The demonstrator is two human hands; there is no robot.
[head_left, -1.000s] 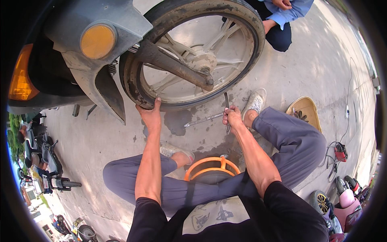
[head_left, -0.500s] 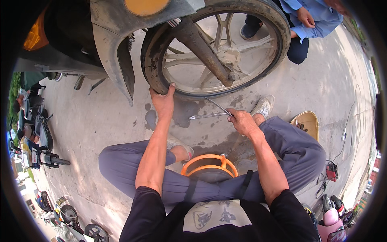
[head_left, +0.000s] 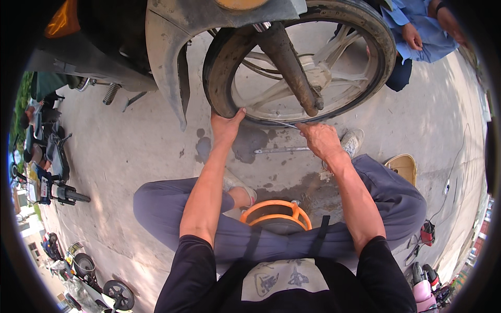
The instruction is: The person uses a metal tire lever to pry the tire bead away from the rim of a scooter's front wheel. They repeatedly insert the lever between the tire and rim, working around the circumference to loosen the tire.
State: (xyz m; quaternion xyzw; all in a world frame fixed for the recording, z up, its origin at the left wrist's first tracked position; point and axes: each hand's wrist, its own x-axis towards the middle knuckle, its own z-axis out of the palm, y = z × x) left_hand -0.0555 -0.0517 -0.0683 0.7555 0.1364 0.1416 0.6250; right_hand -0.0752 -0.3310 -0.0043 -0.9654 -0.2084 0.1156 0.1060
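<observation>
A dusty motorcycle front wheel (head_left: 379, 72) with pale spokes and a dark fork (head_left: 282, 60) fills the upper middle. My left hand (head_left: 225, 125) grips the tire's lower left, thumb on top near the rim. My right hand (head_left: 319, 140) is closed on a metal lever (head_left: 288, 124), whose far end meets the bottom of the tire at the rim. Below it, another long silver tool (head_left: 276, 150) lies on the concrete, partly hidden behind my hand.
A co-worker's hand (head_left: 411, 37) and blue sleeve are beside the wheel. An orange-ringed round seat (head_left: 269, 203) sits between my legs. A tan bin (head_left: 401, 163) and red device (head_left: 428, 232) lie at right. Parked two-wheelers (head_left: 57, 156) line the left.
My right hand has raised the lever from a steeper angle to a flatter one against the tire edge. My left hand stays on the tire. The view has shifted, moving the wheel rightward and up.
</observation>
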